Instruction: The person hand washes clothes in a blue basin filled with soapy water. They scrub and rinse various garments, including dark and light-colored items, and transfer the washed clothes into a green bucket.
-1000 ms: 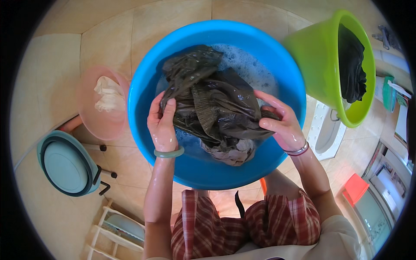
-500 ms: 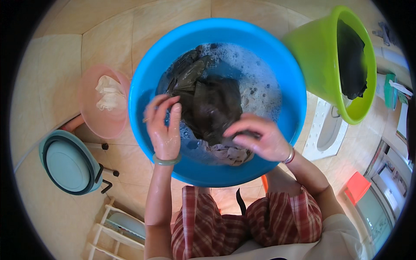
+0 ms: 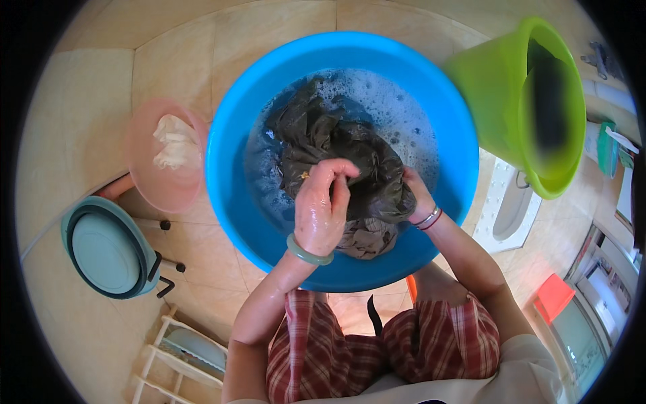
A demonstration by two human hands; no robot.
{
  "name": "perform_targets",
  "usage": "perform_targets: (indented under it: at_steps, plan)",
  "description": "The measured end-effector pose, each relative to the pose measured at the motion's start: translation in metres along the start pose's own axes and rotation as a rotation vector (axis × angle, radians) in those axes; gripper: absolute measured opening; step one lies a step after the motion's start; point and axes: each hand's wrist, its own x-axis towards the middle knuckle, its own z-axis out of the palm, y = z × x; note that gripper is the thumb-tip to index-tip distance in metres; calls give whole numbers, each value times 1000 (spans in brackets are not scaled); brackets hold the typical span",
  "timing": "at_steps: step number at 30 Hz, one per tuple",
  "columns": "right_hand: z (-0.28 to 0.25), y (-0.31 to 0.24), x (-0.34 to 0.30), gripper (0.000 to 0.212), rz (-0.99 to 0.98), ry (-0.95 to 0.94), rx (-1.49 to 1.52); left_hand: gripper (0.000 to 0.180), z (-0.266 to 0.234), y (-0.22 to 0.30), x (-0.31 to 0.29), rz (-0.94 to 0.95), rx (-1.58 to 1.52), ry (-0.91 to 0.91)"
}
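A dark brown-grey wet garment (image 3: 367, 158) lies bunched in soapy water inside the large blue basin (image 3: 229, 87). My right hand (image 3: 418, 196) grips its right end, with fingers partly hidden behind the cloth. Over the near left part of the garment, my left hand (image 3: 323, 210) is bent with thumb and fingers apart, and no cloth shows gathered between them. A greyish-beige cloth (image 3: 368, 239) sits below the garment at the near side of the basin. White suds (image 3: 404, 108) float at the far right.
A green bucket (image 3: 481, 91) with dark cloth stands to the right, by a white floor fixture (image 3: 501, 202). At left are a pink basin (image 3: 145, 165) holding white cloth (image 3: 177, 141) and a teal folding basin (image 3: 111, 256). A white rack (image 3: 171, 357) stands near left.
My left hand has moved right over the garment, its fingers bending. My right hand has shifted right and now grips the cloth's end. The garment is spread farther to the right.
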Motion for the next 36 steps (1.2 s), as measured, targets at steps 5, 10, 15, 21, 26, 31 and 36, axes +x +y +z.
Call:
perform_targets:
  at_steps: [5,10,15,21,26,31,36]
  plan:
    - [40,-30,-11,31,-339,-157,-717,76,7,2,-13,-293,-522,-43]
    - [57,-55,-21,24,-784,-329,-1029,46,-3,3,-1,-333,-389,-45]
    - [28,-18,-27,20,-80,-148,-378,28,9,24,-7,26,-7,65]
    - [34,-4,0,19,-461,-259,-918,47,22,40,-26,283,147,-30]
    - [44,-6,35,18,-597,-68,-1138,53,35,41,-28,244,171,-30]
    - [44,-6,40,16,-623,-26,-1210,54,36,45,-34,124,95,-80]
    - [43,-14,33,15,-672,-52,-1269,53,43,58,-39,84,-35,-82]
